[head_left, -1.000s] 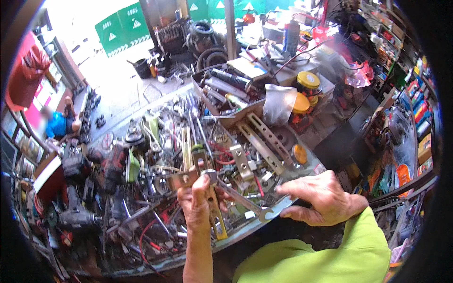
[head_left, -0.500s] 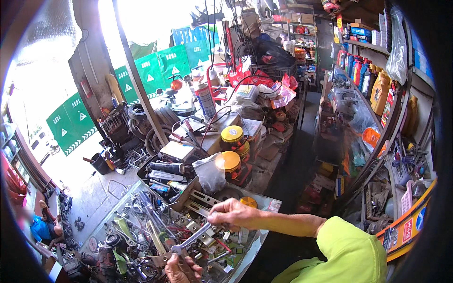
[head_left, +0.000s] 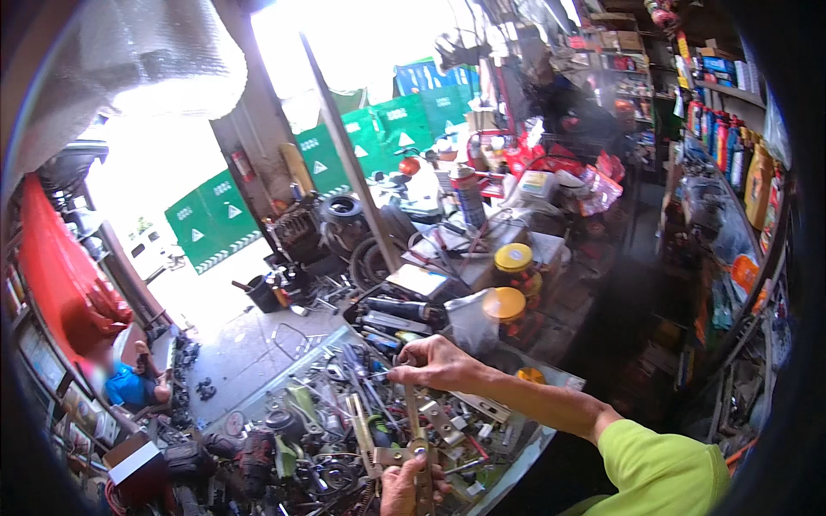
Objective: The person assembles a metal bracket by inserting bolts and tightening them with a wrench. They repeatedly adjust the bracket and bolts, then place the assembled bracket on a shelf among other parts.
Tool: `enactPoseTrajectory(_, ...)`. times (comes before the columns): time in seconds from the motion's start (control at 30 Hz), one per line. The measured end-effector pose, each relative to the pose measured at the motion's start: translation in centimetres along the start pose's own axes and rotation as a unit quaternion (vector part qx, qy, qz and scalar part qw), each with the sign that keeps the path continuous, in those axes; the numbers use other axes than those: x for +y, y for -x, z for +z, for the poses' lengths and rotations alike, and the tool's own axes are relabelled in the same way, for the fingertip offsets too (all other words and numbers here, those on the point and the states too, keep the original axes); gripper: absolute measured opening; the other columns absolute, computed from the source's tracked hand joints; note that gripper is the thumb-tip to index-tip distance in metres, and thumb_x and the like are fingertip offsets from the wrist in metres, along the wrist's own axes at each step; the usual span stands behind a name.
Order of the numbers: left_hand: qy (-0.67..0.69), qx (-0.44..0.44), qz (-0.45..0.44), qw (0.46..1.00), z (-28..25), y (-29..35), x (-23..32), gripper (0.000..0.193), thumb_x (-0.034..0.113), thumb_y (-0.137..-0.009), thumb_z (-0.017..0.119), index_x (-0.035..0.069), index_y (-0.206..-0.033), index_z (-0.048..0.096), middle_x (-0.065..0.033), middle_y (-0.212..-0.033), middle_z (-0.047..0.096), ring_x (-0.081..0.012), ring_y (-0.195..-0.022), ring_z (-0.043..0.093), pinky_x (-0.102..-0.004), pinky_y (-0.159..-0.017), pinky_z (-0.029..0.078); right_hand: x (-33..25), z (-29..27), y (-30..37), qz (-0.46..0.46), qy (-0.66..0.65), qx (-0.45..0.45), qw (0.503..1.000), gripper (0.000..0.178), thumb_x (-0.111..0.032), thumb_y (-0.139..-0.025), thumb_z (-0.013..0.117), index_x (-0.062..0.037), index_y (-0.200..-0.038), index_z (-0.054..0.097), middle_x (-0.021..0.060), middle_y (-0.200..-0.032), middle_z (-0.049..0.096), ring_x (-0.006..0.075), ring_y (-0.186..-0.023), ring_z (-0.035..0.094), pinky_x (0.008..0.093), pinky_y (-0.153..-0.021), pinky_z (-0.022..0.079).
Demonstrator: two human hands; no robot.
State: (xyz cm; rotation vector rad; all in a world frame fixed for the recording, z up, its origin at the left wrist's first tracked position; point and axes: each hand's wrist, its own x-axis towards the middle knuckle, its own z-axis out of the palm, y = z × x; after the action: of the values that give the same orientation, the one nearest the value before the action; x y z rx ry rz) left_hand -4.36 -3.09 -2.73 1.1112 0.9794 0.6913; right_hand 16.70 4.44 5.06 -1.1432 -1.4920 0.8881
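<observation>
A glass-topped bench strewn with metal parts and tools lies under both hands. My right hand [head_left: 440, 363] is closed around the upper end of a wrench [head_left: 412, 411], which points down nearly upright. Its lower end meets a bolt or nut on a flat metal bracket [head_left: 391, 457]. Below it, my left hand [head_left: 403, 488] is closed on this bracket, its thumb pressed beside the joint. Another flat strip of the bracket runs down past the left fingers, partly hidden by them.
Yellow-lidded jars [head_left: 503, 304] and a clear plastic bag [head_left: 474, 320] stand beyond my right hand. A power drill [head_left: 257, 456] lies on the bench's left. At far left is a person in blue [head_left: 126, 388]. Bottles line the shelves [head_left: 728, 93] at right.
The view has swung left, so things sit further right. The wrench has turned from slanting to nearly upright, with my right hand now almost above the left. Both hands keep their grip.
</observation>
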Motion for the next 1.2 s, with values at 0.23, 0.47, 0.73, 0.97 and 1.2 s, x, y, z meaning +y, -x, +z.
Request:
enactPoseTrajectory(0.23, 0.055, -0.025, 0.004, 0.998, 1.1, 2.1, 1.9, 0.030, 0.032, -0.089, 0.063, 0.005, -0.077, 0.065, -0.0054, -0.061, 0.065, -0.0110, -0.047, 0.059, -0.0212, -0.041, 0.043, -4.8, 2.2, 1.4, -0.074, 0.168, -0.002, 0.983, 0.049, -0.028, -0.079, 0.077, 0.0061, -0.110, 0.060, 0.0133, -0.084, 0.069, 0.0149, -0.074, 0.064, 0.0312, -0.070, 0.052)
enactPoseTrajectory(0.47, 0.129, -0.057, 0.010, 0.990, 0.7, 2.0, 0.8, 0.026, 0.025, -0.090, 0.058, 0.002, -0.081, 0.067, -0.0074, -0.063, 0.065, -0.0139, -0.048, 0.059, -0.0245, -0.044, 0.047, -6.9, 5.8, 2.6, -0.294, 0.238, -0.102, 0.920, 0.048, -0.029, -0.086, 0.072, 0.0002, -0.120, 0.058, 0.0189, -0.099, 0.067, 0.0271, -0.079, 0.070, 0.0352, -0.067, 0.058)
enactPoseTrajectory(0.73, 0.326, -0.025, -0.023, 0.945, 0.0, 0.8, -0.6, 0.028, 0.025, -0.092, 0.052, 0.002, -0.085, 0.065, -0.0082, -0.066, 0.065, -0.0153, -0.048, 0.060, -0.0257, -0.043, 0.048, -8.1, 5.9, 8.4, -0.530, 0.298, -0.165, 0.776, 0.041, -0.017, -0.079, 0.067, -0.0007, -0.116, 0.062, 0.0147, -0.107, 0.066, 0.0305, -0.089, 0.067, 0.0383, -0.070, 0.056)
enactPoseTrajectory(0.97, 0.338, 0.059, -0.025, 0.939, -0.2, 0.5, 1.2, 0.032, 0.026, -0.094, 0.044, 0.001, -0.088, 0.062, -0.0110, -0.068, 0.065, -0.0179, -0.049, 0.060, -0.0277, -0.042, 0.048, -8.3, 2.7, 11.0, -0.418, 0.198, -0.103, 0.880, 0.023, -0.005, -0.073, 0.072, -0.0014, -0.096, 0.071, 0.0156, -0.096, 0.067, 0.0289, -0.085, 0.066, 0.0362, -0.071, 0.056)
enactPoseTrajectory(1.2, 0.363, 0.020, -0.016, 0.932, 0.3, 0.6, 1.6, 0.038, 0.031, -0.098, 0.041, 0.000, -0.089, 0.062, -0.0119, -0.066, 0.065, -0.0172, -0.047, 0.058, -0.0253, -0.043, 0.047, -2.5, -1.1, 12.5, -0.201, -0.039, -0.044, 0.978, 0.037, 0.002, -0.080, 0.072, 0.0072, -0.115, 0.059, 0.0252, -0.104, 0.063, 0.0315, -0.086, 0.070, 0.0394, -0.069, 0.061)
